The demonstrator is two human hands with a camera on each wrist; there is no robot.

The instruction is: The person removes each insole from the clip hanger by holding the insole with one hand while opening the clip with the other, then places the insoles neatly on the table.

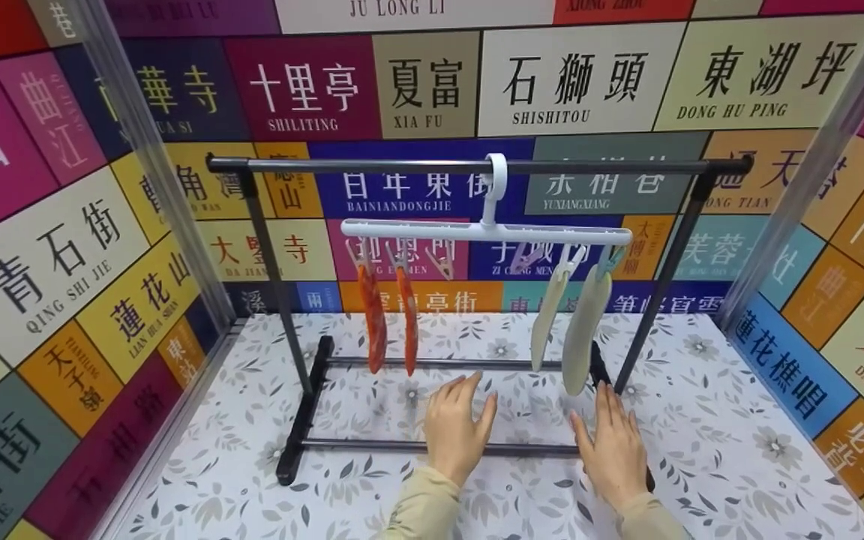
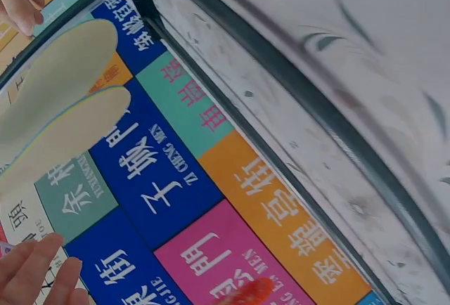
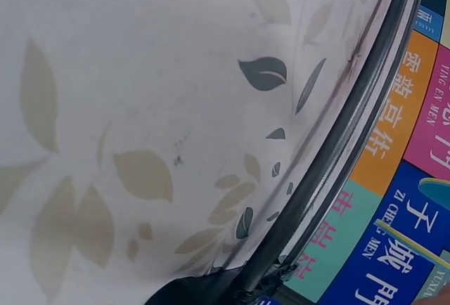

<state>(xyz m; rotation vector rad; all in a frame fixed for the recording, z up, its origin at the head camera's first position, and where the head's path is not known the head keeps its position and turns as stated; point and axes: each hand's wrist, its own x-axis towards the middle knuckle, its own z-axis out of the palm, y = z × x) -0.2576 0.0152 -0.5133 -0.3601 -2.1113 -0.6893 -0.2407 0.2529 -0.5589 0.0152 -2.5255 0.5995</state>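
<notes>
A white clip hanger (image 1: 432,232) hangs by its hook from a dark metal rack's top bar (image 1: 372,166). Two orange-red insoles (image 1: 376,322), seen nearly edge-on, are clipped at its left end. At the right end hang two beige insoles (image 1: 586,337); the left wrist view shows their broad faces. My left hand (image 1: 456,427) is in front of the rack between the two pairs, fingers extended and holding nothing. Just below the beige insoles is my right hand (image 1: 613,450), its fingers straight, also without anything in it. Whether its fingertips touch the rack's foot I cannot tell.
Several clips, such as a beige clip (image 1: 441,266) and a purple clip (image 1: 528,259), dangle between the pairs. The rack's lower front bar (image 1: 364,445) crosses in front of me. A floral cloth (image 1: 222,465) covers the table, with sign-patterned walls (image 1: 424,82) around it.
</notes>
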